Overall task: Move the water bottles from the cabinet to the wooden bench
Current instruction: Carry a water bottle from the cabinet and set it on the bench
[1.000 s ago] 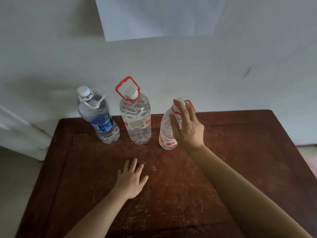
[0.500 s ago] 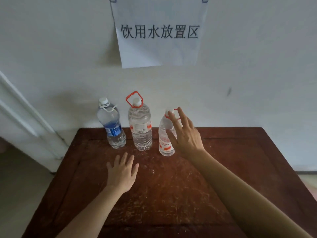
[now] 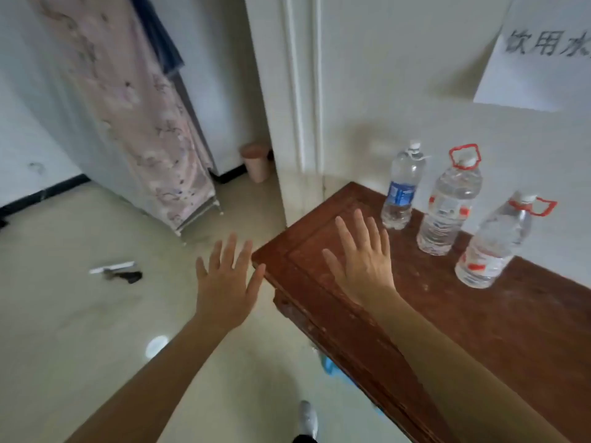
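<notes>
Standing upright in a row on the dark wooden worktop (image 3: pixel 479 330), close to the white wall (image 3: pixel 383 75), are a blue-labelled bottle (image 3: pixel 401 190) with a white cap, a red-handled bottle (image 3: pixel 447 206) in the middle, and a second red-handled bottle (image 3: pixel 492 247) at the right end, nearest the camera. All three are clear plastic and stand near one another without touching. The right hand (image 3: pixel 361 266) is spread flat, palm down, over the left part of the worktop, holding nothing; it lies near the blue-labelled bottle but apart from it, and whether the palm touches the wood cannot be told. The left hand (image 3: pixel 227 282) is likewise released, fingers straight and fanned, and hangs over the pale floor (image 3: pixel 80 330) just off the worktop's corner. A paper sign (image 3: pixel 543 52) with dark characters hangs on the wall above the bottles. Beyond a white door frame (image 3: pixel 300 91) stand a small pink bin (image 3: pixel 256 161) and a rack draped in floral fabric (image 3: pixel 144 123). A few small white and dark items (image 3: pixel 118 271) lie on the floor, and a light shoe (image 3: pixel 308 422) shows at the bottom edge.
</notes>
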